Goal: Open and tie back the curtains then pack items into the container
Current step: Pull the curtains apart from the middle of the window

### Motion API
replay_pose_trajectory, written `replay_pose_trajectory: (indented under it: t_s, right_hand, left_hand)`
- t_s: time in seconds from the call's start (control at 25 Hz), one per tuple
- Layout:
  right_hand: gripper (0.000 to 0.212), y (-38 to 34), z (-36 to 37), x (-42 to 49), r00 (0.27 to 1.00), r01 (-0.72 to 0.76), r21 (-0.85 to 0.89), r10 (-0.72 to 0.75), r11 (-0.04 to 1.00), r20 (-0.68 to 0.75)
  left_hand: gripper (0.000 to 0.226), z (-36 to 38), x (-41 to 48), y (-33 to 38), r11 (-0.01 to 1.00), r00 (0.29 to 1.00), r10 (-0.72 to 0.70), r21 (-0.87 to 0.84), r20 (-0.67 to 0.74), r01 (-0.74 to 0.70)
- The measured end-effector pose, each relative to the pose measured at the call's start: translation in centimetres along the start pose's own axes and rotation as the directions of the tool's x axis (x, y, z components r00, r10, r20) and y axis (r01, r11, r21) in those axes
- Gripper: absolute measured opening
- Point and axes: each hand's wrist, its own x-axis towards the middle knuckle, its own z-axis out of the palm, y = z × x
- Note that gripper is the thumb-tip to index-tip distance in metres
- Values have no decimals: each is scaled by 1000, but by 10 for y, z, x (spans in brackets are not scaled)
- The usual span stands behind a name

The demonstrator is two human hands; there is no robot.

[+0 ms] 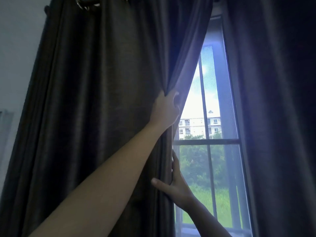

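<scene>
Left curtain (102, 100), dark, hangs in folds over the left part of the window (205, 141); bottom out of frame, top cut off apart from one metal eyelet (82, 5) on a short stretch of rod (90, 0). Right curtain (282, 117) in deep shadow, folds hard to make out, cut by right and bottom edges. Left hand (166, 108) grasps the left curtain's inner edge high up, fingers curled round the fabric and mostly hidden behind it; only the back of the hand shows clearly. Right hand (177, 185) holds the same edge lower down: thumb on the room side, fingers running up behind the edge, fabric pinched between. Both forearms leave the frame at the bottom.

Around: pale wall (17, 48) to the left, with a grey object (5, 120) at the frame edge, too cut off to identify. Between the curtains a wedge of window shows, dark bars across it; beyond, a pale building (196, 125), trees (201, 161), grass (222, 202). Left forearm crosses in front of the left curtain's lower folds.

Long axis of both curtains vertical, from rod downward. Left curtain's inner edge slants from upper right down to the left hand, then drops straight past the right hand; gap narrow at top, wider below
</scene>
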Motion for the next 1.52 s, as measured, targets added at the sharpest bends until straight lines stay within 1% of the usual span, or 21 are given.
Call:
replay_pose_trajectory:
  t_s: [0.04, 0.12, 0.2, 0.28, 0.36, 0.4, 0.52, 0.64, 0.76, 0.84, 0.92, 1.0, 1.12, 1.36, 1.44, 1.52]
  right_hand:
    - [104, -1, -3, 2, 1000, -3, 12, 3, 1000, 24]
    - [105, -6, -11, 7, 1000, -1, 13, 1, 1000, 20]
    - [111, -6, -12, 13, 1000, 6, 4, -5, 1000, -6]
    - [112, -2, -9, 17, 1000, 6, -22, -7, 1000, -25]
    - [110, 6, 49, 45, 999, 24, -31, -23, 999, 48]
    - [109, 5, 52, 45, 998, 29, -41, -27, 999, 56]
    - [108, 8, 62, 52, 998, 40, -23, -39, 999, 56]
    - [103, 12, 65, 62, 998, 21, -7, -20, 1000, 64]
    - [97, 13, 104, 82, 994, 32, -21, -29, 999, 107]
    - [101, 14, 134, 94, 991, 19, 4, -19, 1000, 131]
    - [108, 17, 169, 110, 990, 35, -4, -34, 999, 134]
    - [115, 17, 203, 124, 992, 22, -19, -19, 1000, 126]
    - [120, 17, 248, 145, 991, 8, -44, -2, 999, 134]
    - [124, 29, 334, 182, 986, -4, -103, 21, 995, 167]
    - [125, 29, 359, 189, 984, 0, -114, 20, 994, 175]
    - [128, 25, 374, 193, 983, 6, -127, 17, 992, 181]
  left_hand:
    - [39, -2, 2, -1, 999, 1000, -9, 31, -4, 10]
    - [42, -1, 8, 2, 990, 999, -16, 138, -36, 20]
    - [51, -1, 13, 2, 964, 999, 19, 267, -47, -6]
    - [62, 1, 12, -6, 922, 999, 42, 386, -16, -33]
    - [66, -16, 13, -72, 852, 996, 37, 523, -83, 12]
    - [67, -14, 11, -78, 833, 992, 55, 553, -110, 15]
    - [71, -15, 12, -90, 803, 991, 69, 596, -118, 15]
    - [75, -20, 18, -100, 773, 997, 3, 633, -76, 46]
    - [75, -46, 19, -147, 754, 994, -61, 649, -89, 104]
    - [75, -63, 19, -177, 739, 993, -69, 664, -91, 112]
    - [77, -82, 20, -207, 718, 994, -56, 688, -97, 108]
    - [79, -100, 20, -236, 701, 994, -53, 705, -97, 106]
    - [82, -125, 20, -278, 711, 992, -70, 692, -108, 125]
    - [77, -176, 14, -356, 737, 986, -128, 655, -105, 165]
    - [75, -191, 13, -375, 756, 984, -149, 630, -96, 176]
    - [80, -200, 9, -386, 802, 985, -160, 573, -67, 169]
